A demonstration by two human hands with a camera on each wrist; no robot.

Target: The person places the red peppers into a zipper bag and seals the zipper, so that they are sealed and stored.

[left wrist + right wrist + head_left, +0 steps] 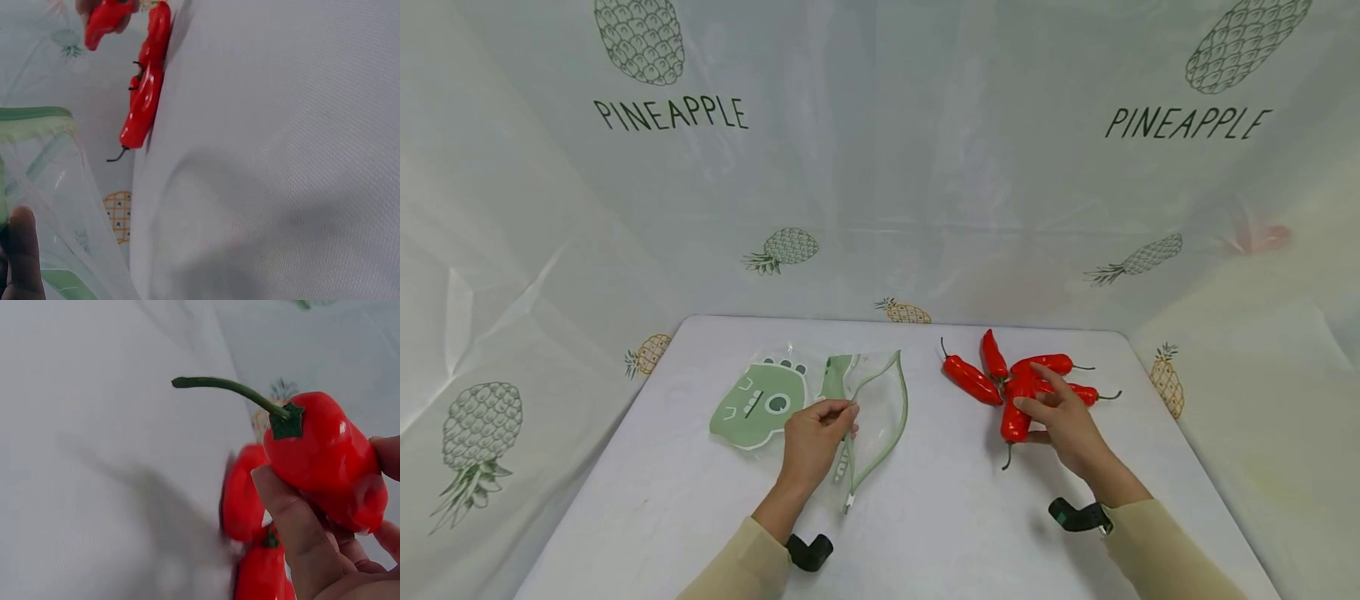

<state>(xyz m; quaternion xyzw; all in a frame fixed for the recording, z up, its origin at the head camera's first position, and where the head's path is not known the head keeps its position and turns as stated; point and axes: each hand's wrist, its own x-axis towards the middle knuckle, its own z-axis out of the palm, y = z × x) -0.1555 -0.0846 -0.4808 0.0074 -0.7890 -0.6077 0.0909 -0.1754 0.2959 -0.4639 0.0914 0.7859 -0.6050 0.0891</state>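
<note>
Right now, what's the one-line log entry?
left grip: pinches green-edged clear bag | right grip: holds red pepper above table | other red peppers: on table

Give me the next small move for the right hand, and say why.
Probably carry the held red pepper left toward the clear bag: the right hand already grips it above the table, and the left hand pinches the bag, whose green rim gapes open.

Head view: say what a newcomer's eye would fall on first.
The red peppers on the right of the table jump out first, one held in the right grip. Next comes the clear bag with a green monster face, left of centre, pinched by the left grip. Behind, PINEAPPLE lettering marks the backdrop.
</note>
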